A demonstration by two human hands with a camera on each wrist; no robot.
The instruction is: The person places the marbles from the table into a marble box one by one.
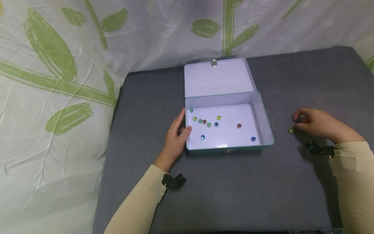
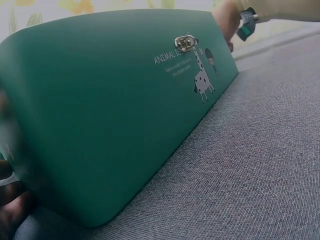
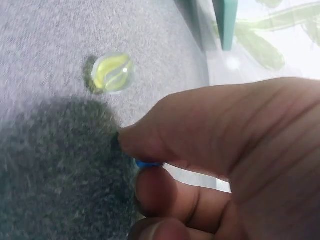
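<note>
A green tin box [image 1: 228, 150] with a white inside stands on the table, and several coloured glass marbles [image 1: 216, 124] lie scattered on its floor. At its left wall my left hand [image 1: 174, 141] holds on, the thumb over the rim and the fingers along the outside. Well to the right of the box, my right hand [image 1: 319, 125] pinches a blue marble [image 3: 149, 163] between thumb and forefinger; the fingers hide most of it. Beside the thumb lies a yellow-swirled marble [image 3: 114, 73] on the grey cloth, apart from the hand.
The box's lid [image 1: 219, 79] is folded back behind it, its clasp [image 1: 214, 63] at the far edge. Grey cloth [image 1: 233, 191] covers the table. A white sheet with green leaves [image 1: 163, 29] hangs along the back and left side.
</note>
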